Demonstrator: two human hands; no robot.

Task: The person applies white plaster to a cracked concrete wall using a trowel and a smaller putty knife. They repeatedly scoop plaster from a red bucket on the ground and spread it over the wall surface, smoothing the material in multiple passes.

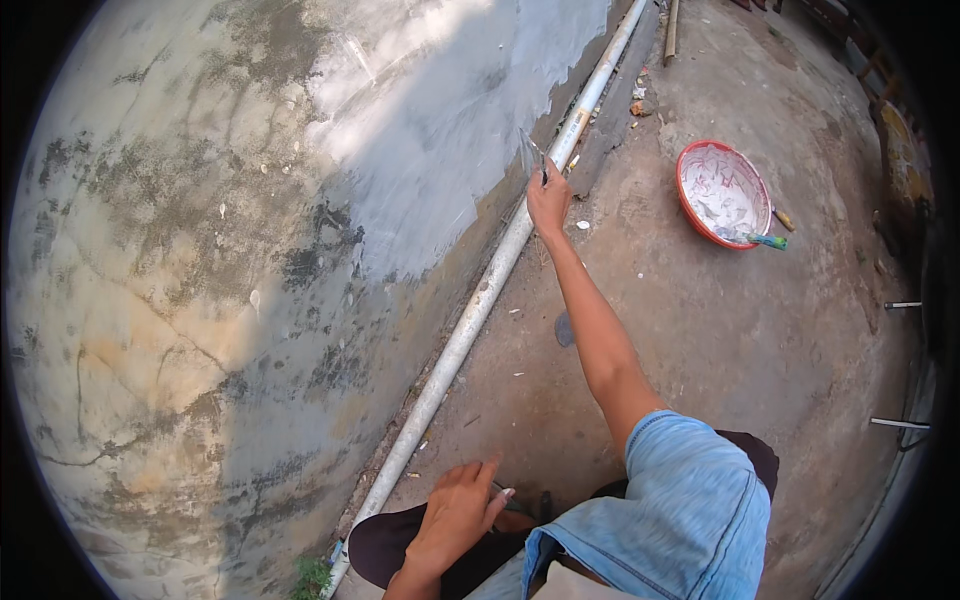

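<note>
My right hand (549, 200) is stretched far ahead, closed around the dark handle of a putty knife (530, 152). Its thin blade meets the lower part of the wall (400, 190), where a smooth grey-white coat covers the old stained surface. My left hand (458, 515) rests by my left knee, fingers extended and thumb apart, with whitish smears near the thumb tip. Right of my right hand, a red plastic basin (683, 190) holds white paste. A green-handled tool (768, 241) leans over its rim, and another tool with a wooden-looking handle (783, 218) lies beside it.
A long white pipe (470, 325) runs along the foot of the wall. Small debris (638, 105) lies on the concrete ground (640, 270). A stick (672, 35) lies at the far end. Metal legs (900, 423) stick out at right. Green weeds (312, 577) grow at lower left.
</note>
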